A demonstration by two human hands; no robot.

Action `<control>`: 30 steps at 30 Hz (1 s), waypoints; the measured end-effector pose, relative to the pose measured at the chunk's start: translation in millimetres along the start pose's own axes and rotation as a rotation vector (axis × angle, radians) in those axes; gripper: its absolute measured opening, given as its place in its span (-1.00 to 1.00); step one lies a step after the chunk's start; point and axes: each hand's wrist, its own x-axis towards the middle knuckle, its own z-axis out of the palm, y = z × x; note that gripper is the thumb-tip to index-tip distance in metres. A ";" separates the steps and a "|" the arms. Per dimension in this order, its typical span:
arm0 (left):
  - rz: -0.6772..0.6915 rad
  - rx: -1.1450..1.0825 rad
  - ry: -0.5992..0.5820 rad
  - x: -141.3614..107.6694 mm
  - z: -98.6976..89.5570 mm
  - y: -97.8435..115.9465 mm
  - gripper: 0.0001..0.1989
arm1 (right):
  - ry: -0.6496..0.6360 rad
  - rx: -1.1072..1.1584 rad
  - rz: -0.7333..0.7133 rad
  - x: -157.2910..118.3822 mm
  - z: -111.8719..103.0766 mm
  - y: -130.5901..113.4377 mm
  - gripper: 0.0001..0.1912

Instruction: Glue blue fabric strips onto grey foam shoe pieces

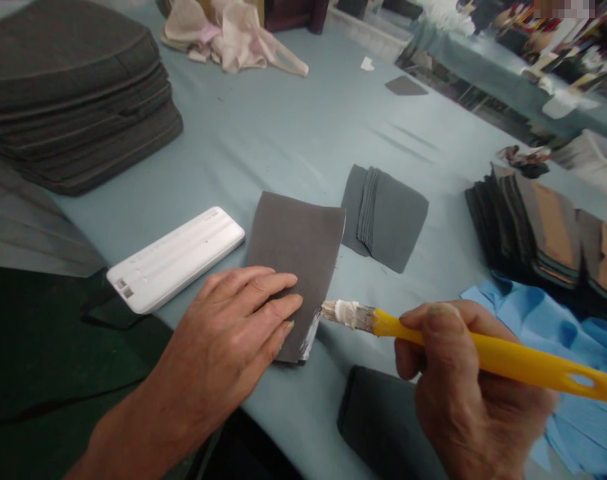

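Observation:
My left hand (248, 320) lies with its fingers stretched out on a dark grey rectangular piece (298, 240), pressing it to the table. White paste streaks the right edge of that piece near its lower corner. In my right hand (468, 373) is a paintbrush (398, 327) with a yellow handle, gripped between thumb and fingers. White paste coats its bristles, and their tip touches the streaked edge. A fanned pile of dark grey pieces (398, 213) rests just beyond. Partly hidden by my right hand, a dark rounded object (378, 413) sits at the table's front edge.
A white oblong device (178, 260) lies left of my left hand. Thick stacked dark panels (78, 100) stand at the far left. To the right are bundled dark and tan pieces (538, 227) and blue cloth (578, 360). Crumpled beige cloth (233, 37) lies at the back.

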 end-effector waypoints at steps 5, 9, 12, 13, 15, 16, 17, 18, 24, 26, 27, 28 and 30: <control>-0.002 -0.019 0.012 -2.6 1.6 0.4 -0.74 | 0.034 0.076 0.169 -6.8 1.3 -13.8 -0.62; -0.006 -0.027 0.000 -3.7 2.8 -0.7 -0.75 | 0.025 0.027 0.153 -4.7 8.5 -5.7 -0.60; 0.004 -0.020 -0.002 -3.8 3.0 -1.4 -0.76 | 0.069 -0.011 0.038 6.2 15.3 4.6 -0.61; 0.008 -0.014 -0.001 -3.8 3.0 -1.5 -0.76 | 0.081 -0.027 0.003 10.6 17.4 6.7 -0.61; 0.014 -0.004 -0.004 -4.1 3.0 -1.6 -0.75 | 0.093 -0.063 -0.043 18.5 20.5 7.4 -0.60; 0.014 0.000 -0.008 -4.4 3.1 -1.5 -0.74 | 0.093 -0.076 -0.053 21.5 21.3 6.2 -0.58; 0.011 0.003 -0.009 -4.7 3.2 -1.5 -0.74 | 0.093 -0.080 -0.058 23.8 21.4 4.2 -0.57; 0.008 0.007 -0.009 -5.0 3.4 -1.3 -0.73 | 0.092 -0.079 -0.056 25.3 20.9 1.6 -0.55; 0.002 0.015 0.013 -4.8 5.2 -0.4 -0.73 | 0.118 0.033 0.077 21.5 14.2 -6.9 -0.53; 0.004 0.021 0.017 -4.7 5.9 -0.7 -0.72 | 0.107 0.053 0.088 20.7 16.0 -3.4 -0.53; 0.007 0.025 0.017 -4.8 6.2 -1.0 -0.72 | 0.093 0.052 0.076 21.3 17.8 -0.8 -0.53; 0.012 0.027 0.016 -5.0 6.4 -1.4 -0.72 | 0.075 0.046 0.052 22.4 20.0 1.9 -0.53; 0.019 0.030 0.016 -5.1 6.6 -1.9 -0.72 | 0.077 0.020 0.006 25.6 24.0 6.6 -0.53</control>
